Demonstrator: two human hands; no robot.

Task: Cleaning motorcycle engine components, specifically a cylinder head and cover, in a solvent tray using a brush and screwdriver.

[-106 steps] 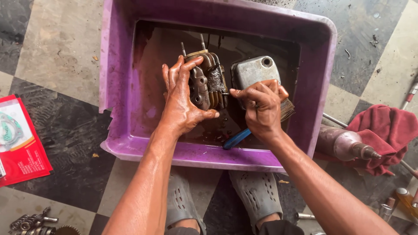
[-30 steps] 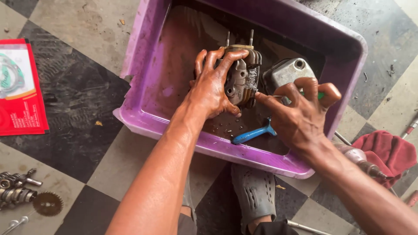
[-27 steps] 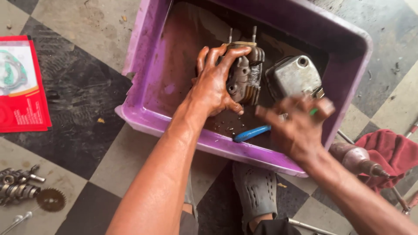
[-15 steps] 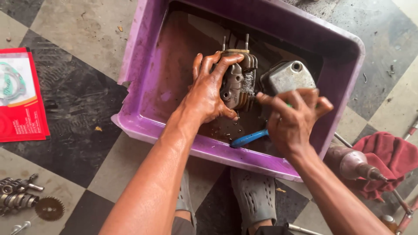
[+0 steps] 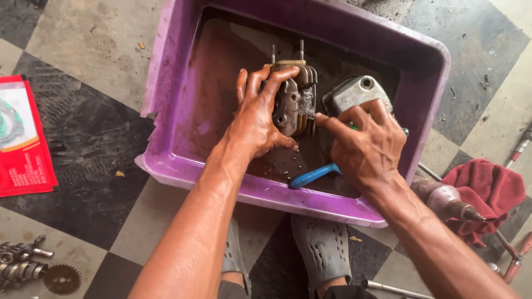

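2 hands in purple tub (image 5: pixel 166 66), left hand (image 5: pixel 256 124) gripping finned cylinder head (image 5: pixel 296 97), right hand (image 5: pixel 368 147) closed on green-handled tool (image 5: pixel 405 132).

Both forearms are bare; no sleeves, gloves, rings or watch are visible. The left hand (image 5: pixel 256 123) and right hand (image 5: pixel 367 148) are coated in a wet, oily film, glossy on knuckles and fingers. Feet wear grey perforated rubber clogs (image 5: pixel 321 249), their uppers soiled with dust and dirt
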